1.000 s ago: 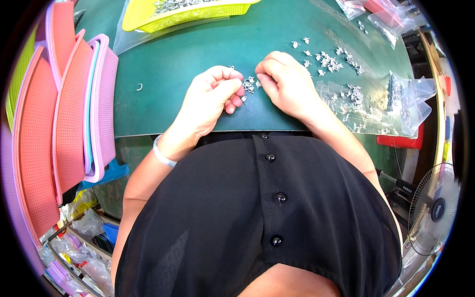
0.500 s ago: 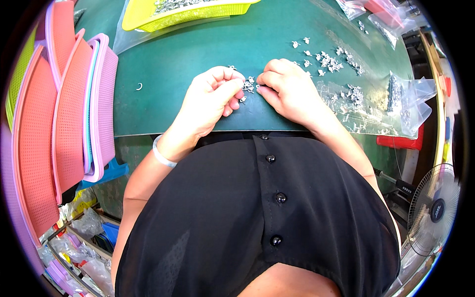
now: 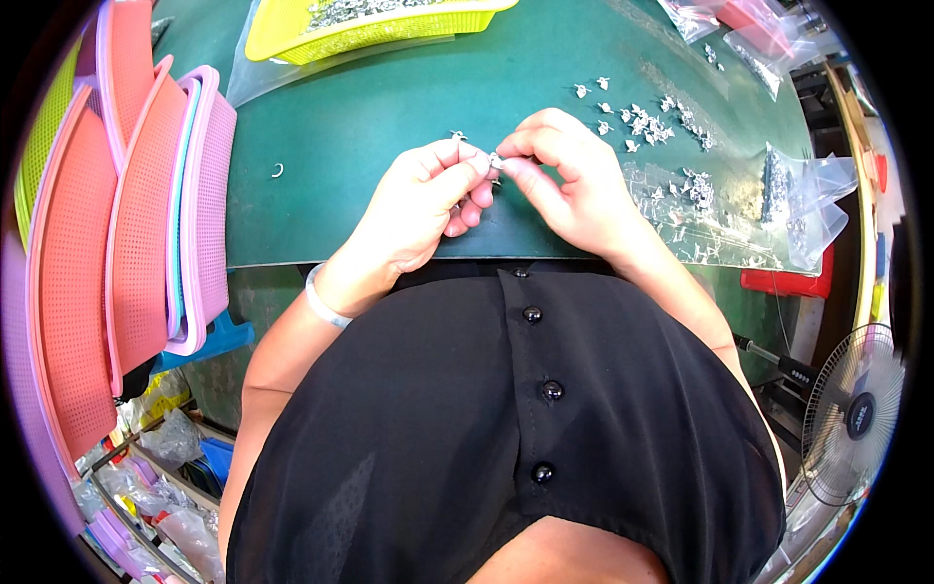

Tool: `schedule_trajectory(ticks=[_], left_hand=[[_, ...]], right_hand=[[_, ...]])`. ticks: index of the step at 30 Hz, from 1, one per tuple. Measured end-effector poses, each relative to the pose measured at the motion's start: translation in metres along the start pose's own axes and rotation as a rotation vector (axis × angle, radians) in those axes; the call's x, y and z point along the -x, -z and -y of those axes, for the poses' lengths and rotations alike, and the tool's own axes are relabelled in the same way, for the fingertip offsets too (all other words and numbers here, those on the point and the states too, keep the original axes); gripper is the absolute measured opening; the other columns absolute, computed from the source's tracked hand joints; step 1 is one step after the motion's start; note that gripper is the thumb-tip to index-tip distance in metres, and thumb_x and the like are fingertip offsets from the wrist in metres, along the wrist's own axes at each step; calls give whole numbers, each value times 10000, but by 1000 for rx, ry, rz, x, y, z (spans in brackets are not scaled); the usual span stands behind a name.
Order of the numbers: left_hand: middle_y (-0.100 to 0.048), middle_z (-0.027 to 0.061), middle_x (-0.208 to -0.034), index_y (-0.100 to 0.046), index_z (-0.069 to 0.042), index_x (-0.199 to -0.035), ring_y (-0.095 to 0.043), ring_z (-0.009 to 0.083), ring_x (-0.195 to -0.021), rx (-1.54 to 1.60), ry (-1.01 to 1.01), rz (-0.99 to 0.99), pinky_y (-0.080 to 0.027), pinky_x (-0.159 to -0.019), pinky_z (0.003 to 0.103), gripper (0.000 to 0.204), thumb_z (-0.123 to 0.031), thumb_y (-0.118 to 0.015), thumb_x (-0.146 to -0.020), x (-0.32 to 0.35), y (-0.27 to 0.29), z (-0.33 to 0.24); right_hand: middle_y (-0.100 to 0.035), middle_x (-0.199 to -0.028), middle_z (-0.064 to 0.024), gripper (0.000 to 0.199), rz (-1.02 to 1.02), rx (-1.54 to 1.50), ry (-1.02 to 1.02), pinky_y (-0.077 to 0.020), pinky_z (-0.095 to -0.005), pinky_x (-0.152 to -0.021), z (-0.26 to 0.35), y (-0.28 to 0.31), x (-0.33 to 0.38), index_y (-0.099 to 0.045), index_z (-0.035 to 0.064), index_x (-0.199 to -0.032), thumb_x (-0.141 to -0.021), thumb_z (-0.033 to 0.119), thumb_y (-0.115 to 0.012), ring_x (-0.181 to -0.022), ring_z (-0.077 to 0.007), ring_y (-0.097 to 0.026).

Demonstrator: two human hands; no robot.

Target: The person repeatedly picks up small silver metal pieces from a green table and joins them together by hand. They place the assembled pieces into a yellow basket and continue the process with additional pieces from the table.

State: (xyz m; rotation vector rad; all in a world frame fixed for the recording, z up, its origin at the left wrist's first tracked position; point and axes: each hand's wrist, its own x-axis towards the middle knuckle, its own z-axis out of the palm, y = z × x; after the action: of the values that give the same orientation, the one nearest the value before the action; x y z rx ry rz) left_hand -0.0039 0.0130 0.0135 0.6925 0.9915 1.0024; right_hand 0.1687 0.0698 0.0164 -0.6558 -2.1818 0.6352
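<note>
My left hand (image 3: pixel 428 195) and my right hand (image 3: pixel 574 180) meet above the near part of the green table. Between their pinched thumbs and forefingers is a small silver metal piece (image 3: pixel 495 162), gripped from both sides; its exact shape is too small to make out. Other bits of silver metal show at the curled lower fingers of the left hand, partly hidden. A loose metal piece (image 3: pixel 457 135) lies just beyond the left knuckles. To the right of my right hand lie a scattered group of similar small metal parts (image 3: pixel 647 125) and a second pile (image 3: pixel 697 190).
A yellow-green basket (image 3: pixel 389 41) of metal parts stands at the far side on a clear plastic sheet. Stacked pink and coral baskets (image 3: pixel 209 195) line the left edge. A small curved piece (image 3: pixel 277 170) lies nearby. Clear bags (image 3: pixel 808 204) rest at right, with a fan (image 3: pixel 851 414) below.
My right hand has moved left and up to meet the left fingertips, and the metal piece is now pinched between both. The small cluster formerly visible between the hands is mostly covered.
</note>
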Motion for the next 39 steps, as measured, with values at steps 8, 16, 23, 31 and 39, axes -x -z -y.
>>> schedule_trajectory(ticks=[8,16,23,31,39], left_hand=[[-538,9,-665,-559,-40,-854,-428,42,-493,-14,-24,19,-305,-415,157,172,-178,-483,-921,1,-2,1],[-547,23,-670,-566,-30,-857,-441,55,-500,-50,-45,-29,-310,-414,164,202,-187,-458,-926,1,-3,1],[-555,17,-674,-569,-35,-855,-475,59,-517,11,-40,-34,-335,-427,165,188,-178,-465,-918,0,-4,-2],[-554,3,-664,-566,-47,-849,-484,59,-520,36,-35,-39,-355,-445,166,155,-170,-494,-909,-2,-2,2],[-578,43,-717,-550,-34,-851,-524,96,-571,54,-68,-97,-404,-476,193,132,-153,-504,-885,-5,8,2]], right_hand=[[-565,-773,-106,48,48,-71,-31,-459,-342,-656,-3,1,-1,-569,11,-794,-760,34,-594,-737,-278,-565],[-543,-741,-107,54,6,-45,-67,-441,-359,-630,-2,-4,1,-547,13,-771,-789,61,-564,-706,-287,-542],[-531,-734,-97,76,51,81,-38,-438,-371,-639,1,-3,0,-547,29,-769,-777,99,-576,-731,-287,-536],[-526,-730,-96,83,55,91,-2,-437,-371,-639,0,-4,0,-545,30,-764,-772,103,-584,-728,-284,-534],[-533,-756,-83,61,53,157,-23,-450,-362,-651,-12,-5,0,-597,58,-806,-767,103,-585,-750,-274,-540]])
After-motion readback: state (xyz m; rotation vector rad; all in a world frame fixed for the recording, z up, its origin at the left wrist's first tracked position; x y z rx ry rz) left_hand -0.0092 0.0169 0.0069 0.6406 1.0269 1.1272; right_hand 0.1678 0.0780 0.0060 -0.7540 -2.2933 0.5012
